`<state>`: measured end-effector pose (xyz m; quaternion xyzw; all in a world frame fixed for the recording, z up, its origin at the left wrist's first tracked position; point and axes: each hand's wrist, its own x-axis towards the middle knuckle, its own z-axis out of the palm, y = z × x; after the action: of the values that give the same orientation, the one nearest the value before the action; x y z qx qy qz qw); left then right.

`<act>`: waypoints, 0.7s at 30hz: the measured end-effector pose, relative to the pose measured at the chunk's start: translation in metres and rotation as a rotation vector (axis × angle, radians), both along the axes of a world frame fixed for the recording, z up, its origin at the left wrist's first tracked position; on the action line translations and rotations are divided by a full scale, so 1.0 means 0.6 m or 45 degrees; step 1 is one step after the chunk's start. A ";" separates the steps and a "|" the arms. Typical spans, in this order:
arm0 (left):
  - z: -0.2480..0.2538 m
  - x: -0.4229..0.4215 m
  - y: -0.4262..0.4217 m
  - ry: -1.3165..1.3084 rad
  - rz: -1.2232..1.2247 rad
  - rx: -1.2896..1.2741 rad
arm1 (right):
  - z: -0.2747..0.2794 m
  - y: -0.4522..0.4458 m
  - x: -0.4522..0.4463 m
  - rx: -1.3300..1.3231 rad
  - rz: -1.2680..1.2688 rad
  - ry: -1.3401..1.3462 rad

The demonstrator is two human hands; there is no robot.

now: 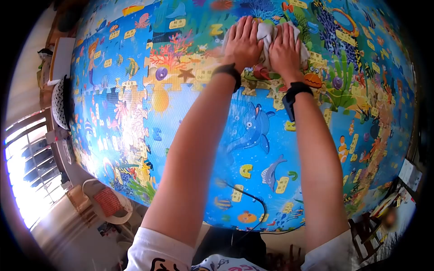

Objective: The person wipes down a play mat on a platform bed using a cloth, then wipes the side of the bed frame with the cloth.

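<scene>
Both arms reach forward over a blue foam mat printed with sea animals. A light grey cloth lies bunched on the mat near the top of the view. My left hand rests flat on the left part of the cloth, palm down, fingers stretched out. On the right part lies my right hand, also palm down with fingers extended. The two hands are side by side, with some cloth showing between them. Each wrist wears a dark band. The palms are hidden from view.
A thin dark cable curves over the mat's near edge. At lower left stands a chair with a red woven cushion, beside a bright barred window. Papers and other items are at the right edge.
</scene>
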<state>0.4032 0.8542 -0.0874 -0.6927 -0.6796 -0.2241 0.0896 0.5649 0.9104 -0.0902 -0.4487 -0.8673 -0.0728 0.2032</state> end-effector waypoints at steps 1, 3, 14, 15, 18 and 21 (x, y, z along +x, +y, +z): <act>-0.002 -0.003 0.004 0.010 0.002 0.020 | -0.010 0.010 -0.002 0.023 0.017 -0.007; -0.009 -0.003 0.004 0.007 0.025 0.033 | -0.026 0.023 -0.005 -0.008 0.025 0.000; 0.028 -0.034 -0.184 0.054 -0.032 -0.069 | -0.001 -0.115 -0.002 0.015 0.034 -0.023; 0.035 -0.048 -0.220 0.077 -0.061 -0.096 | 0.001 -0.145 -0.007 -0.003 0.064 -0.001; 0.070 -0.080 -0.318 0.009 -0.085 -0.263 | 0.031 -0.248 -0.032 -0.157 0.128 0.000; 0.093 -0.110 -0.380 -0.030 -0.098 -0.381 | 0.049 -0.329 -0.068 -0.246 0.209 0.074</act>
<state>0.3369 0.6265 -0.0313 -0.7211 -0.6795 -0.1318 -0.0312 0.5238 0.7133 -0.0610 -0.3957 -0.8977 0.0409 0.1894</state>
